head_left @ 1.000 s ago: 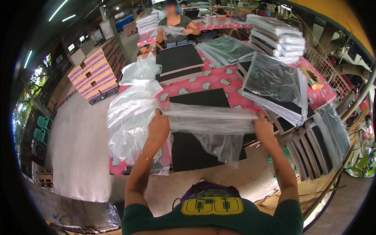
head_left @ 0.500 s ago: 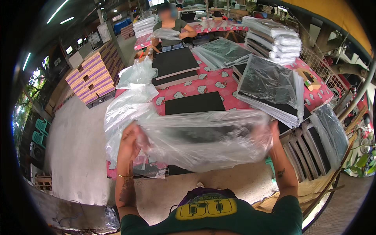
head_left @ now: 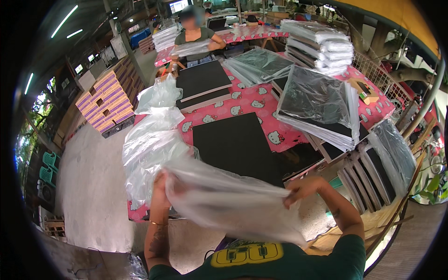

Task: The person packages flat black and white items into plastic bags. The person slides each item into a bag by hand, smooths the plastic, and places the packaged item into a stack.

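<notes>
A clear plastic bag [head_left: 233, 200] is stretched between my hands in front of my body, blurred by motion. My left hand [head_left: 164, 186] is closed on its left end, partly seen through the film. At the other end my right hand [head_left: 303, 189] pinches the bag's upper edge, fingers bent down. Just beyond the bag, a flat black panel [head_left: 233, 144] lies on the pink patterned tablecloth [head_left: 242, 102]. Left of the panel, a heap of loose plastic bags [head_left: 154, 135] runs along the table's edge.
Stacked black boards [head_left: 205, 79] stand farther back. Right of them lie bagged panels [head_left: 317, 98], with a tall pile of wrapped ones [head_left: 322, 46] behind. Several boards [head_left: 368, 177] lean upright beside the table at right. Across the table, a co-worker [head_left: 196, 39] handles plastic. Cartons [head_left: 109, 95] are piled at left.
The bag has come down and closer to my body, uncovering more of the black panel. My right hand has moved down and inward. My left hand has dropped slightly.
</notes>
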